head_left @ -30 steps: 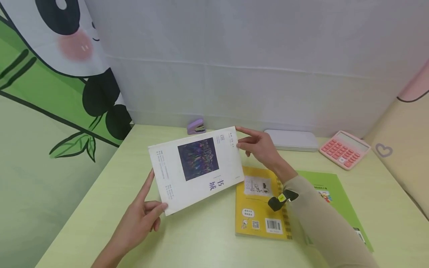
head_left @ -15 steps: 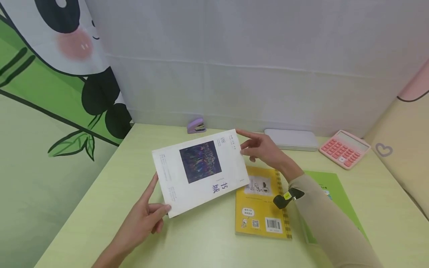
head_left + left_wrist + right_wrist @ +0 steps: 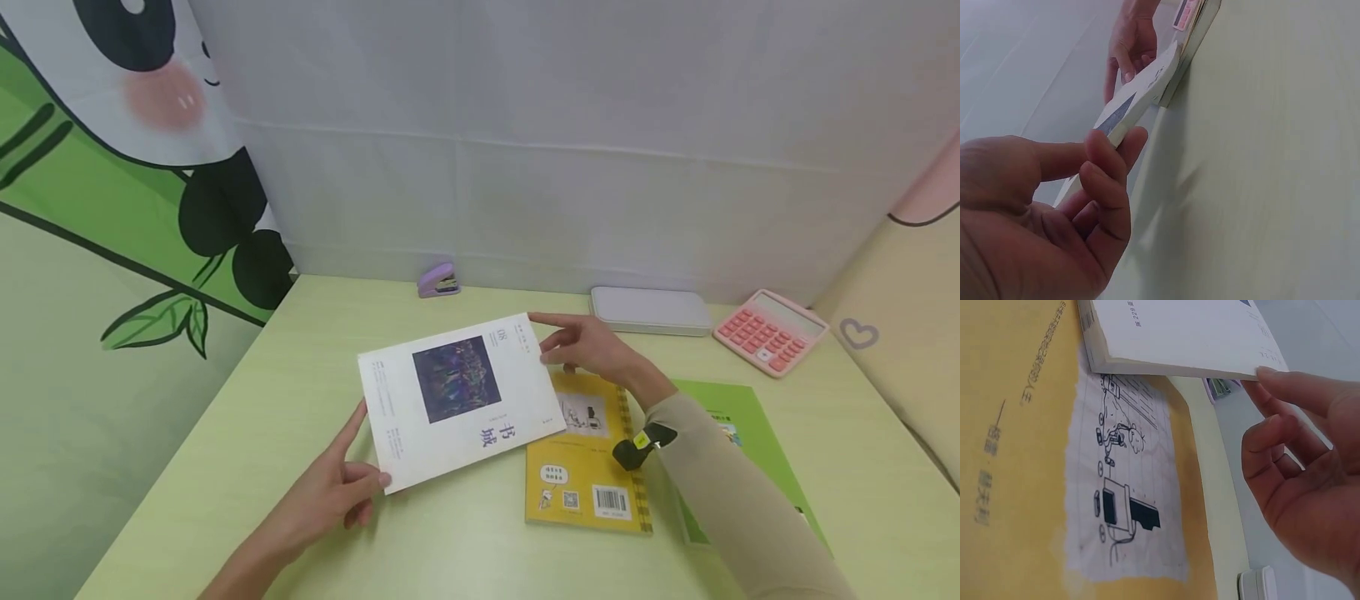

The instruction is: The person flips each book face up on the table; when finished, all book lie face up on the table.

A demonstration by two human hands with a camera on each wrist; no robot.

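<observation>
A white book with a dark square picture on its cover is held slightly tilted above the table by both hands. My left hand pinches its lower-left edge, with thumb and fingers around the edge in the left wrist view. At the opposite short edge, my right hand grips it, and in the right wrist view the thumb lies on the cover with fingers below. The book's right end overlaps a yellow spiral-bound book, hiding its upper-left part.
Right of the yellow book lies a green book, partly under the right sleeve. Along the back stand a purple stapler, a flat pale case and a pink calculator. A white curtain rises behind the table.
Both hands have moved the white book down and a little to the right, lower over the table. The other books and items have stayed put.
</observation>
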